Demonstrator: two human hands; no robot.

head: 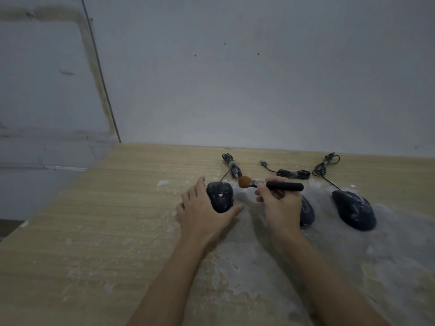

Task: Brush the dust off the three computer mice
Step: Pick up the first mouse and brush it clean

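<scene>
The left mouse [220, 200] is steadied on the wooden surface [94, 231] by the left hand [204, 215], fingers loosely spread around it. A brush [270, 184] is pinched by the right hand [280, 208]; its bristles are held just right of that mouse, handle lying sideways.

Setting: plain indoor workroom, exact type unclear. Evidence, placed relative to wooden tabletop [94, 231]:
- tabletop: light wood-grain laminate, white dust and flakes across right half.
- bare grey-white wall [259, 78] directly behind tabletop's far edge, few small dark specks, no decoration.
- second wall [35, 78] beyond tabletop's left edge, stained band, thin dark cable [101, 74] running down corner.
- three wired computer mice [353, 211] with bundled cords near far edge.
- lighting dim.
</scene>
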